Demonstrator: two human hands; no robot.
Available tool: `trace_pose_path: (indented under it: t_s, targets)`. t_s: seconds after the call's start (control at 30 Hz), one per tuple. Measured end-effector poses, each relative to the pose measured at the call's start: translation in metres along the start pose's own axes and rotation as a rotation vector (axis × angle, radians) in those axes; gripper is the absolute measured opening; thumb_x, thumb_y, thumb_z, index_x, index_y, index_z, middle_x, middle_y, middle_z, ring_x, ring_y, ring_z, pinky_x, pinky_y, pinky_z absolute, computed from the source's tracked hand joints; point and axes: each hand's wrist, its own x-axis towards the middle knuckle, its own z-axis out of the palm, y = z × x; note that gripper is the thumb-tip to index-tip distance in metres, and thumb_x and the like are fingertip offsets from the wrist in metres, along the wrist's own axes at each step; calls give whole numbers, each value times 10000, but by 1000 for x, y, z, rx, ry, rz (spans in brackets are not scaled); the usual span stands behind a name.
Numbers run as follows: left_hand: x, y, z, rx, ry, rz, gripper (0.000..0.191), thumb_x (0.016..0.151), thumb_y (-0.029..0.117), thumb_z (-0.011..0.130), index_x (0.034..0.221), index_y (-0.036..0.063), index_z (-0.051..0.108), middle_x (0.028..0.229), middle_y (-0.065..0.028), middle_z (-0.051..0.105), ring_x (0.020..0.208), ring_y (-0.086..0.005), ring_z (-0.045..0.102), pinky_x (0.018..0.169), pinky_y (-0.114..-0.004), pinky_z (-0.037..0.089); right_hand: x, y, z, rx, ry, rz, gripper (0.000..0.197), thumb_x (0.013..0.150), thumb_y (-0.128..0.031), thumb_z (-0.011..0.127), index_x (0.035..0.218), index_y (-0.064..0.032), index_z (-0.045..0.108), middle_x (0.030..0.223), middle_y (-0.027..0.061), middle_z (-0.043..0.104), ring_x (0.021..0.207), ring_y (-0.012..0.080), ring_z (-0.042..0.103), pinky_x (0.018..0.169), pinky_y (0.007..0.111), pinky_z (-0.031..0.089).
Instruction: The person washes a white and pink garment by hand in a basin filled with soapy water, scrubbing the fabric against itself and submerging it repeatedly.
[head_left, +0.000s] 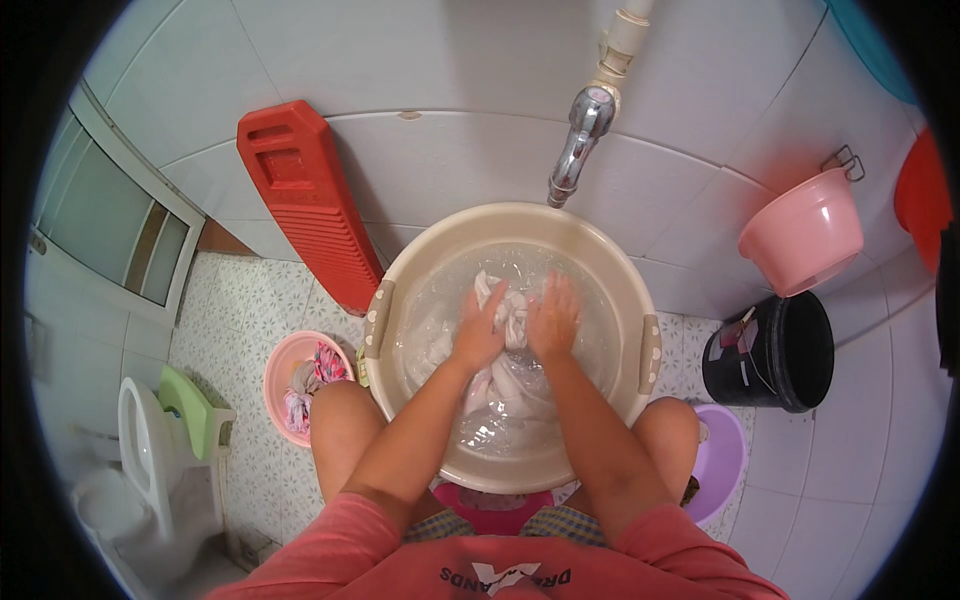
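Note:
A large beige plastic basin (517, 217) of water stands before me, with dotted brown handles at its sides. Wet white cloth (516, 319) lies bunched in the middle, and more of it spreads under the water toward me. My left hand (480, 334) grips the bunch from its left, thumb and fingers around a fold. On the other side, my right hand (553, 319) touches the cloth, back of the hand up and fingers stretched away from me. Water and glare blur its fingertips, so its hold is unclear.
A red plastic washboard (311, 202) leans on the tiled wall, left of a metal tap (581, 142). A pink basin (274, 375) with clothes sits left; a black bucket (739, 352) and purple basin (724, 465) stand right. A pink pot-shaped container (810, 232) hangs above the bucket.

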Motion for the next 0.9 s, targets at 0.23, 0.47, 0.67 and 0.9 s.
trace_pose_path:
  t_s: [0.23, 0.47, 0.67, 0.9]
  targets:
    - [-3, -19, -9, 374, -204, -85, 637, 740, 172, 587, 1327, 176, 340, 1330, -254, 306, 1196, -429, 331, 995, -426, 299, 0, 5, -3, 120, -833, 212, 519, 772, -272, 539, 1247, -95, 429, 1249, 218, 438, 1126, 360, 443, 958, 423, 349]
    - [6, -3, 0, -796, 7, -345, 435, 755, 300, 632, 1104, 60, 534, 1220, -164, 467, 1091, -297, 471, 915, -368, 388, -19, 28, 26, 62, -892, 19, 481, 705, -260, 591, 1134, -55, 517, 1084, 207, 548, 1028, 346, 518, 876, 412, 414]
    - [20, 3, -14, -1610, -351, -756, 415, 795, 359, 602, 1059, 40, 567, 997, -93, 588, 881, -230, 572, 782, -342, 471, -16, -57, -43, 569, -387, -40, 178, 683, -196, 603, 840, -116, 581, 860, 150, 581, 821, 372, 560, 693, 453, 445]
    - [14, -24, 3, -1601, -519, -693, 401, 803, 346, 593, 1044, 25, 585, 903, -77, 607, 824, -223, 586, 761, -325, 477, -21, -75, -31, 513, -229, -281, 58, 712, -135, 565, 709, -84, 537, 737, 117, 561, 632, 355, 543, 532, 424, 434]
